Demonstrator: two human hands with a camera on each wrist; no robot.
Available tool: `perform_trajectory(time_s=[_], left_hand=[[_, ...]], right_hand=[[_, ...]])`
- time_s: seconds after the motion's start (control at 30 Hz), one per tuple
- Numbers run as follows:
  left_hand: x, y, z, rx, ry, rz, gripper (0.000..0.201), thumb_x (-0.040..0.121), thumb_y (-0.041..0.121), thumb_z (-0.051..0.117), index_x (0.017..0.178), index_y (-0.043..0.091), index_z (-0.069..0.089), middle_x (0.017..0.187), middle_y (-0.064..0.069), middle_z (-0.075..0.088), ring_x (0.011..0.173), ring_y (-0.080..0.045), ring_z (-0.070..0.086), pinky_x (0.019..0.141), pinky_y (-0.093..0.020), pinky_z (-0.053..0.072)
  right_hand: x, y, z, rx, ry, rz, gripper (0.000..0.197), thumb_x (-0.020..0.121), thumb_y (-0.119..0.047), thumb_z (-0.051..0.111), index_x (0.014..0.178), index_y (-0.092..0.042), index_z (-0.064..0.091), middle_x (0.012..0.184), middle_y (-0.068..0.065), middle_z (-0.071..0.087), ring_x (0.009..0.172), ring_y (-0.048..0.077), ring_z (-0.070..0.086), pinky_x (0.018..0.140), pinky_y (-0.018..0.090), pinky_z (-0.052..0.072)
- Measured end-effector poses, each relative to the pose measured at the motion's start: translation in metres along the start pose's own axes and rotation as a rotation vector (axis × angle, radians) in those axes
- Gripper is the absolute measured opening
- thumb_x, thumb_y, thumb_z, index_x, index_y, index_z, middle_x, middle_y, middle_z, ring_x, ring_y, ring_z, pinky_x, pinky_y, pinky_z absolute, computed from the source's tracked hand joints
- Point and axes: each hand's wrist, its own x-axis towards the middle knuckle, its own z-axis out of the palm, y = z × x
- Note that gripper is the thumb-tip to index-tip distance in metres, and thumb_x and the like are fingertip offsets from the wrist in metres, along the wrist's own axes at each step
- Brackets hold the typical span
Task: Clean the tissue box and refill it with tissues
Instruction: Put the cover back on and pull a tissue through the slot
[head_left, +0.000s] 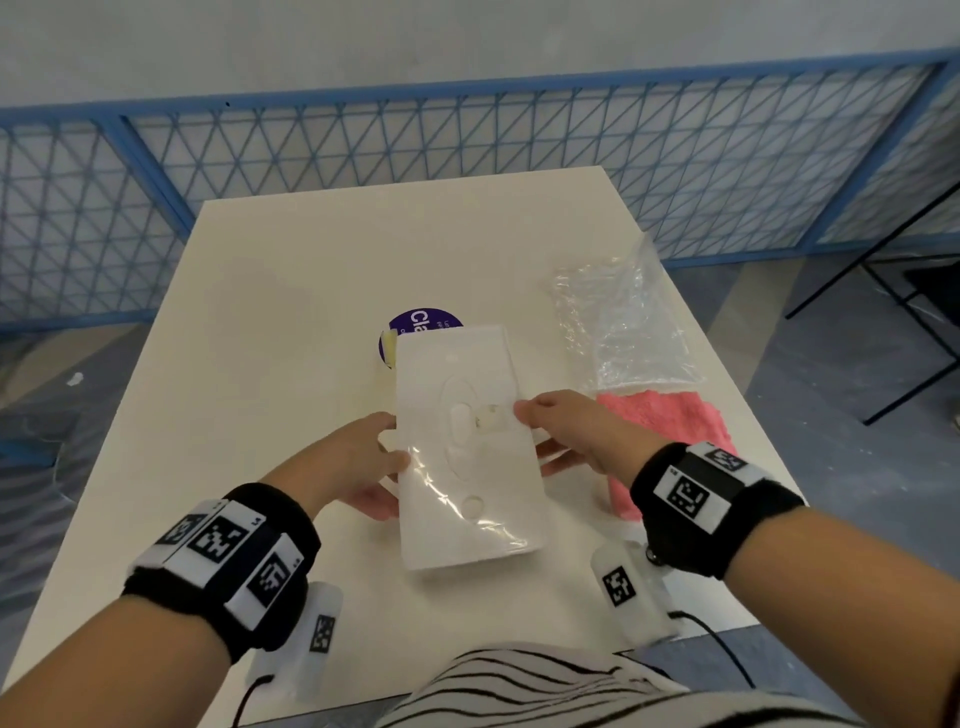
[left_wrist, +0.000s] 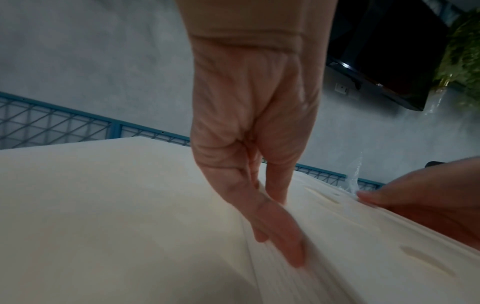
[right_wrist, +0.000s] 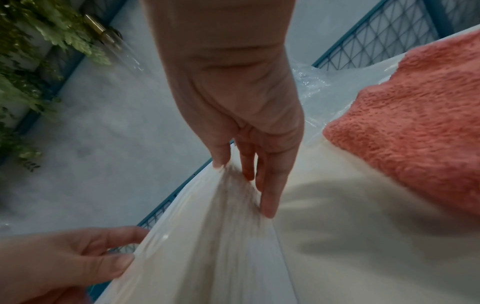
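left hand (head_left: 363, 462) and right hand (head_left: 566, 434) grip opposite long sides of white plastic-wrapped rectangular tissue pack (head_left: 467, 452), thumbs on top, fingers underneath, above cream table (head_left: 291, 312); pink fluffy cloth (head_left: 670, 421) just right.

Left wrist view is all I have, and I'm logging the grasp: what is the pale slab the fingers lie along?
Observer: The head view shows a white tissue pack with glossy film on top. The left hand holds one long side of it.
Operator: The other hand at my frame's edge, how does it hold?
Observer: The right hand pinches the opposite long side, thumb on top and fingers beneath.
Operator: Is anything lying past that hand?
Observer: Yes, a pink cloth lies on the table just to its right.
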Motion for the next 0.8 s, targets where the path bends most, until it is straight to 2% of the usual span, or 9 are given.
perform_trajectory(time_s=[0.07,0.13,0.37,0.43,0.53,0.6,0.7,0.73,0.8], left_hand=[[-0.003,0.000,0.002,-0.037,-0.048,0.012,0.042,0.095,0.007,0.049,0.132,0.026,0.041,0.101,-0.015,0.065,0.061,-0.026,0.070,0.055,-0.031,0.059],[-0.002,-0.001,0.003,-0.056,-0.049,0.017,0.048,0.095,0.006,0.049,0.139,0.024,0.040,0.099,-0.015,0.064,0.060,-0.025,0.070,0.053,-0.029,0.059],[0.001,-0.002,0.002,-0.051,-0.047,0.022,0.051,0.095,0.004,0.047,0.142,0.024,0.040,0.098,-0.014,0.063,0.054,-0.019,0.069,0.047,-0.025,0.055],[-0.001,-0.001,0.002,-0.053,-0.041,0.026,0.050,0.095,0.003,0.046,0.140,0.023,0.040,0.099,-0.016,0.062,0.055,-0.021,0.069,0.049,-0.026,0.056],[-0.010,-0.003,0.003,-0.043,-0.043,0.027,0.035,0.095,0.004,0.048,0.127,0.017,0.043,0.099,-0.020,0.064,0.055,-0.023,0.069,0.051,-0.029,0.058],[-0.020,-0.004,0.010,0.021,-0.121,-0.040,0.018,0.095,0.010,0.051,0.111,0.004,0.045,0.085,-0.019,0.067,0.051,-0.021,0.068,0.049,-0.030,0.057],[-0.034,-0.007,0.018,0.295,-0.272,-0.153,0.036,0.096,0.031,0.051,0.089,-0.004,0.057,0.065,-0.012,0.069,0.045,-0.017,0.064,0.045,-0.024,0.052],[-0.035,-0.005,0.017,0.376,-0.258,-0.161,0.040,0.096,0.036,0.050,0.084,-0.002,0.057,0.062,-0.009,0.068,0.043,-0.016,0.063,0.044,-0.022,0.050],[-0.033,0.001,0.007,0.549,-0.112,-0.101,0.040,0.095,0.041,0.047,0.080,0.006,0.055,0.070,-0.008,0.070,0.049,-0.016,0.061,0.046,-0.020,0.046]], right_hand=[[0.002,-0.002,-0.002,0.048,0.002,0.025,0.030,0.098,-0.031,0.050,0.114,-0.006,0.057,0.102,0.005,0.064,0.070,0.022,0.064,0.073,0.040,0.057],[0.003,-0.003,-0.005,0.060,-0.021,0.063,0.029,0.097,-0.031,0.052,0.113,-0.007,0.056,0.097,0.003,0.064,0.068,0.022,0.065,0.071,0.038,0.057],[0.013,-0.001,-0.007,0.042,-0.030,0.081,0.020,0.096,-0.028,0.055,0.104,-0.010,0.055,0.101,0.006,0.063,0.065,0.025,0.064,0.079,0.045,0.057],[0.013,0.002,-0.002,0.052,0.024,0.035,0.022,0.096,-0.028,0.054,0.106,-0.008,0.055,0.094,0.004,0.062,0.060,0.024,0.063,0.072,0.043,0.058],[0.010,-0.003,0.006,-0.008,0.060,-0.042,0.027,0.097,-0.028,0.051,0.111,-0.005,0.055,0.093,0.003,0.062,0.059,0.021,0.062,0.054,0.030,0.055],[0.010,-0.010,0.007,-0.118,0.031,-0.101,0.028,0.098,-0.029,0.049,0.113,-0.007,0.059,0.100,0.005,0.063,0.066,0.020,0.062,0.057,0.027,0.054],[0.007,-0.019,0.001,-0.258,0.024,-0.172,0.031,0.098,-0.033,0.046,0.121,-0.016,0.060,0.114,0.004,0.063,0.081,0.019,0.062,0.069,0.030,0.052],[0.002,-0.020,-0.004,-0.303,0.025,-0.165,0.032,0.098,-0.034,0.046,0.122,-0.017,0.058,0.117,0.003,0.062,0.085,0.019,0.061,0.071,0.031,0.052],[-0.011,-0.013,-0.019,-0.433,0.013,-0.117,0.031,0.097,-0.034,0.047,0.120,-0.016,0.058,0.117,0.003,0.062,0.088,0.020,0.061,0.071,0.032,0.052]])
